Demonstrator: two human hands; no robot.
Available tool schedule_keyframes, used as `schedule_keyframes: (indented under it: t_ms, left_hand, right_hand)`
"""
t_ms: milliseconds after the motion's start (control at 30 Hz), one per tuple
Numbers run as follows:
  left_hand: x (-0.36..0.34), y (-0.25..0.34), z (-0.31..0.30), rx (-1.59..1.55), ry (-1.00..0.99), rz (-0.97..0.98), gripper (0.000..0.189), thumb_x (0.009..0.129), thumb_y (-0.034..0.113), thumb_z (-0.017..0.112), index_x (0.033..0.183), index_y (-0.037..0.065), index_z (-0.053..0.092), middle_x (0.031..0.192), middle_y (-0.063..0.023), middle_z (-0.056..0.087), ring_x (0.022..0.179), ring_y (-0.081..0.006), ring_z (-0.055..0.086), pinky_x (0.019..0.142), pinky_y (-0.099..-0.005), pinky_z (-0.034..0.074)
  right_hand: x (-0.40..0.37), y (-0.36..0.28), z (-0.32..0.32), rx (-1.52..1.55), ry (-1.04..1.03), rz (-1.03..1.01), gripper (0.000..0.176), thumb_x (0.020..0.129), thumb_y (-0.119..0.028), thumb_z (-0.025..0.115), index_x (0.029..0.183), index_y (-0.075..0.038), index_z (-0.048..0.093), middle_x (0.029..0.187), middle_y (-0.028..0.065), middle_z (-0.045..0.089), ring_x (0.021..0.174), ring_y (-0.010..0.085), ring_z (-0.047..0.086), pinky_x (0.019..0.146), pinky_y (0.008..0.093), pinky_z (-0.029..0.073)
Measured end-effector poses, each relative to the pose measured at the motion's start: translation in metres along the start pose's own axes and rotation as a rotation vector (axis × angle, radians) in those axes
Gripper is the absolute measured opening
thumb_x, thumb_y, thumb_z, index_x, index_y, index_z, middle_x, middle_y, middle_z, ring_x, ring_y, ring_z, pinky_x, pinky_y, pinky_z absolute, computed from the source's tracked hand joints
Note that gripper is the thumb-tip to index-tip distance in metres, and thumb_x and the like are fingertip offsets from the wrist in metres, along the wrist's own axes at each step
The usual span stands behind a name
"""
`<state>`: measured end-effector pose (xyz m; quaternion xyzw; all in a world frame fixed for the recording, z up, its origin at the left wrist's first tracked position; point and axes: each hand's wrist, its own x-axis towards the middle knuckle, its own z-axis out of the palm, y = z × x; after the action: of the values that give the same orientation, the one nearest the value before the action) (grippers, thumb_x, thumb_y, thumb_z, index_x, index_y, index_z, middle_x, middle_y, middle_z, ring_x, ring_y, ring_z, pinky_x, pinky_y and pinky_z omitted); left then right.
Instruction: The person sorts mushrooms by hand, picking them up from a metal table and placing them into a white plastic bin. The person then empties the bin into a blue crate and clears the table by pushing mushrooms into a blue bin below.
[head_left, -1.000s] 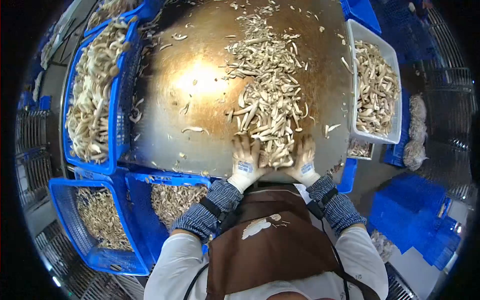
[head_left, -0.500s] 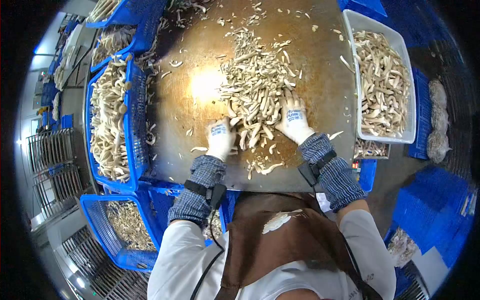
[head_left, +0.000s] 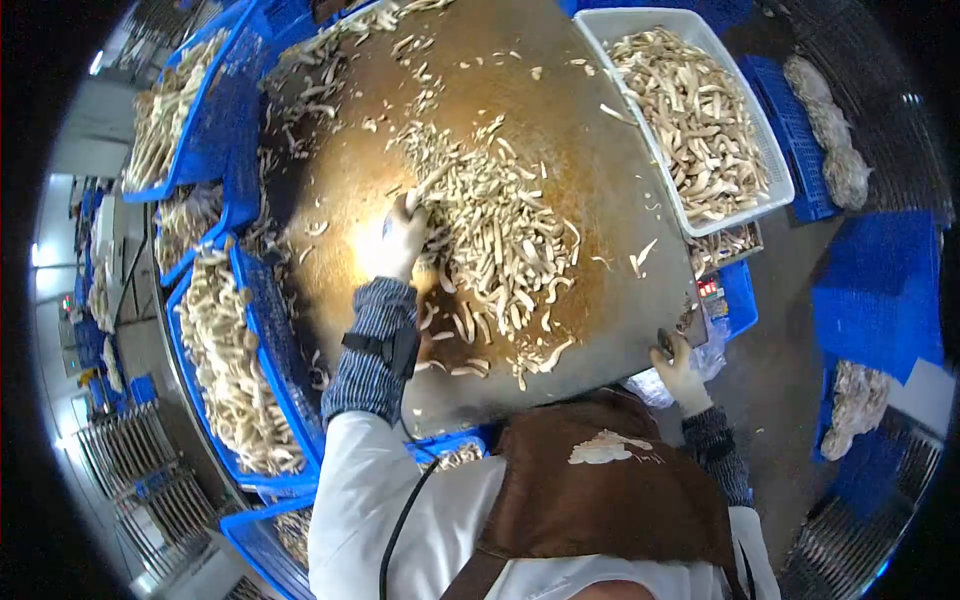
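I am seeing the worktop (head_left: 600,190) reading as bare metal, smooth and throwing a glossy glare near its middle. The mushroom pieces (head_left: 500,235) on it are looking pale and matt. White knitted cloth gloves are covering the left hand (head_left: 403,238) and the right hand (head_left: 683,368). The cuff (head_left: 372,345) is showing as striped woven cloth and the apron (head_left: 620,500) as smooth brown fabric with a faint sheen. The blue crate (head_left: 245,290) and the white tray (head_left: 635,120) are looking like meshed plastic.
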<state>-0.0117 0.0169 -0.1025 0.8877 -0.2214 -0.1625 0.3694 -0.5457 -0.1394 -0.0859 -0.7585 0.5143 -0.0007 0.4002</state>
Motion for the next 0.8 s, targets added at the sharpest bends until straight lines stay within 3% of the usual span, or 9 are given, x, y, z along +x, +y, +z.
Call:
schedule_keyframes:
  t_ms: [100, 233, 333, 400, 433, 467, 600, 700, 800]
  left_hand:
    - [0.053, 0.010, 0.025, 0.326, -0.081, 0.213, 0.031, 0.089, 0.019, 0.061, 0.115, 0.003, 0.060, 0.094, -0.0291, 0.068, 0.087, -0.0458, 0.066, 0.074, -0.0540, 0.052]
    - [0.121, -0.005, 0.022, 0.837, -0.446, 0.470, 0.037, 0.091, 0.031, 0.065, 0.115, 0.003, 0.067, 0.104, -0.0156, 0.071, 0.088, -0.0276, 0.068, 0.072, -0.0428, 0.052]
    - [0.134, 0.015, -0.001, 0.174, -0.251, 0.178, 0.030, 0.094, 0.021, 0.067, 0.116, 0.000, 0.067, 0.099, -0.0079, 0.071, 0.083, -0.0110, 0.062, 0.073, -0.0300, 0.047]
    - [0.100, 0.090, 0.004, -0.134, -0.340, -0.014, 0.052, 0.098, 0.025, 0.061, 0.142, 0.001, 0.048, 0.135, -0.0162, 0.058, 0.110, -0.0203, 0.060, 0.087, -0.0341, 0.051]
    - [0.125, 0.072, 0.034, 0.006, -0.337, 0.216, 0.055, 0.100, 0.027, 0.059, 0.147, 0.003, 0.044, 0.146, -0.0156, 0.054, 0.123, -0.0238, 0.059, 0.093, -0.0345, 0.051]
    - [0.120, 0.104, 0.069, -0.031, -0.405, 0.308, 0.052, 0.100, 0.032, 0.057, 0.141, 0.002, 0.049, 0.136, -0.0171, 0.057, 0.117, -0.0263, 0.061, 0.091, -0.0373, 0.052]
    - [0.072, 0.265, 0.182, -0.011, -0.524, 0.542, 0.059, 0.100, 0.052, 0.050, 0.118, -0.002, 0.069, 0.096, -0.0233, 0.072, 0.096, -0.0359, 0.068, 0.084, -0.0487, 0.055]
    - [0.184, 0.296, 0.334, 0.123, -0.452, 0.715, 0.061, 0.100, 0.052, 0.052, 0.126, -0.002, 0.065, 0.111, -0.0264, 0.071, 0.099, -0.0389, 0.068, 0.086, -0.0475, 0.055]
    - [0.162, 0.389, 0.367, 0.391, -0.323, 0.817, 0.057, 0.099, 0.048, 0.053, 0.123, -0.001, 0.066, 0.108, -0.0244, 0.071, 0.096, -0.0373, 0.067, 0.083, -0.0468, 0.055]
  right_hand:
    - [-0.035, 0.054, 0.024, 0.039, 0.013, -0.162, 0.055, 0.091, -0.025, 0.071, 0.133, 0.005, 0.052, 0.122, 0.0254, 0.064, 0.116, 0.0368, 0.062, 0.100, 0.0420, 0.049]
    - [-0.083, 0.024, -0.011, 0.051, 0.065, 0.068, 0.048, 0.092, -0.020, 0.069, 0.130, 0.006, 0.055, 0.129, 0.0226, 0.063, 0.121, 0.0312, 0.061, 0.102, 0.0401, 0.049]
    - [-0.116, 0.083, 0.018, 0.227, 0.324, 0.137, 0.055, 0.091, -0.026, 0.071, 0.132, 0.007, 0.053, 0.116, 0.0268, 0.066, 0.105, 0.0351, 0.067, 0.091, 0.0418, 0.053]
    - [-0.135, 0.075, 0.004, 0.300, 0.202, 0.416, 0.058, 0.091, -0.037, 0.069, 0.131, 0.004, 0.056, 0.110, 0.0231, 0.069, 0.097, 0.0311, 0.070, 0.084, 0.0422, 0.056]
    - [-0.146, 0.064, -0.007, 0.311, 0.172, 0.525, 0.060, 0.090, -0.042, 0.068, 0.129, 0.003, 0.058, 0.108, 0.0216, 0.070, 0.096, 0.0297, 0.070, 0.083, 0.0422, 0.056]
    - [-0.152, 0.058, -0.018, 0.304, 0.005, 0.622, 0.061, 0.090, -0.037, 0.067, 0.135, 0.003, 0.056, 0.132, 0.0247, 0.061, 0.122, 0.0351, 0.060, 0.104, 0.0419, 0.047]
    - [-0.192, 0.081, 0.017, 0.344, 0.204, 0.604, 0.059, 0.090, -0.039, 0.063, 0.132, 0.003, 0.058, 0.124, 0.0255, 0.065, 0.117, 0.0371, 0.062, 0.100, 0.0421, 0.048]
    - [-0.234, 0.080, 0.007, 0.382, 0.268, 0.657, 0.058, 0.091, -0.040, 0.062, 0.133, 0.000, 0.058, 0.125, 0.0247, 0.064, 0.118, 0.0361, 0.061, 0.099, 0.0424, 0.048]
    - [-0.283, 0.089, 0.012, 0.475, 0.337, 0.809, 0.061, 0.091, -0.043, 0.062, 0.132, 0.001, 0.058, 0.128, 0.0233, 0.064, 0.121, 0.0356, 0.060, 0.102, 0.0415, 0.047]
